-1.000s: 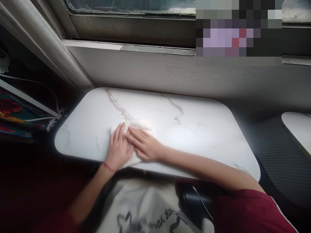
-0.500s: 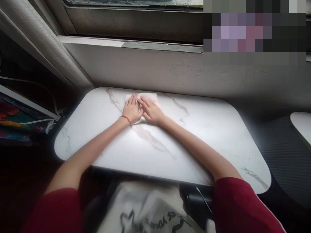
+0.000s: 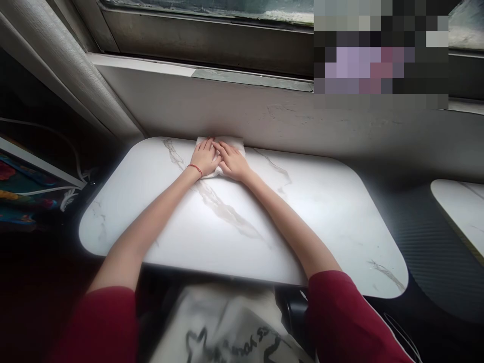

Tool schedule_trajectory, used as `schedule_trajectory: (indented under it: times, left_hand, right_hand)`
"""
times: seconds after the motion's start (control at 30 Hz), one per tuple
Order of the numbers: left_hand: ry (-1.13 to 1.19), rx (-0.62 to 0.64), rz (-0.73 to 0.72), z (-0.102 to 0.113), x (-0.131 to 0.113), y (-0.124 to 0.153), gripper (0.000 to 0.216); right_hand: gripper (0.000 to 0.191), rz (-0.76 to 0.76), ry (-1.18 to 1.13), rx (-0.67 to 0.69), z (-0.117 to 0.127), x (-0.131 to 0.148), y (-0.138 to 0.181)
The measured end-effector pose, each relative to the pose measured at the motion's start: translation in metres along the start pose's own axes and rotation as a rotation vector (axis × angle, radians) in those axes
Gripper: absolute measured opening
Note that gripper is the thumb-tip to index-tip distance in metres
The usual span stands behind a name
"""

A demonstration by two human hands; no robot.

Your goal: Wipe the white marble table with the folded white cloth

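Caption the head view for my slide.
Left hand and right hand on a white cloth at the far edge of a marble-patterned tabletop.

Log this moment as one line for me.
left hand: flat on white cloth | right hand: flat on same cloth | cloth: at far edge of marbled tabletop

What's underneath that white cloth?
The marbled tabletop shows beside the white cloth, so it presumably continues beneath. The covered patch itself can't be seen; the left hand and right hand lie on top.
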State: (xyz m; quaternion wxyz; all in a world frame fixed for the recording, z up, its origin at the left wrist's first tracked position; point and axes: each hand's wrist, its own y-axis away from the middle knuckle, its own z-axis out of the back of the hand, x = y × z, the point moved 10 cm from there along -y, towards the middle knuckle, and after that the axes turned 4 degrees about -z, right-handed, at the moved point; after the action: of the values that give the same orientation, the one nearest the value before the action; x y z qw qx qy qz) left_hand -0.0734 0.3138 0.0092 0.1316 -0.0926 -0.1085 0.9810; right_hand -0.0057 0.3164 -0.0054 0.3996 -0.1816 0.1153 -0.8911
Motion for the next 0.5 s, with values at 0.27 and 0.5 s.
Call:
schedule_trajectory:
  times: [0.27,0.5]
  left_hand:
    - [-0.035,0.027,-0.019,0.003,-0.005,0.007,0.060]
    - [-0.080,0.065,-0.052,0.022,-0.011,0.088,0.062]
  right_hand:
    - [0.062,-0.050,0.032,-0.002,0.009,0.012,0.006]
    - [0.064,-0.004,0.018,0.029,0.007,0.090,0.049]
